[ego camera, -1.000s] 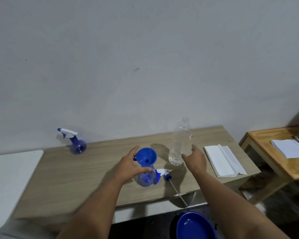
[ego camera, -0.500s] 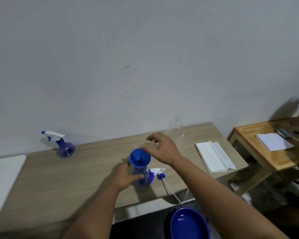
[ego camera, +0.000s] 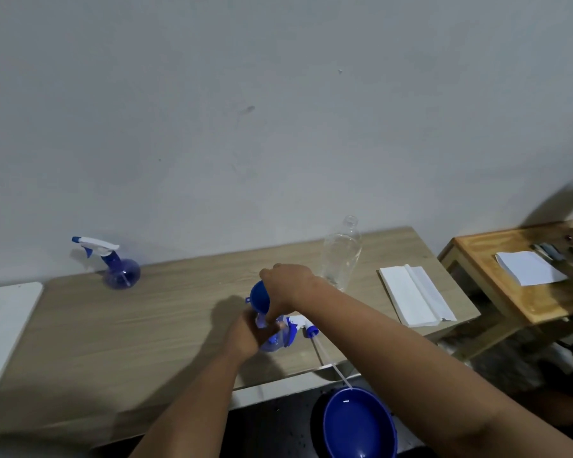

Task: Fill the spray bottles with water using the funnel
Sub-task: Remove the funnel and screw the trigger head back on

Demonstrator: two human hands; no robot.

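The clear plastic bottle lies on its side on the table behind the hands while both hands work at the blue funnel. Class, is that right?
Not quite. In the head view the clear plastic bottle stands upright on the table, not on its side. The rest holds: it is behind the right hand and left hand, which are at the blue funnel.

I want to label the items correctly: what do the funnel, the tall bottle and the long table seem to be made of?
The funnel looks like opaque blue plastic, smooth and evenly coloured. The tall bottle appears to be thin clear plastic: the wall and table show through it. The long table shows pale matte wood grain; whether solid wood or laminate cannot be told.
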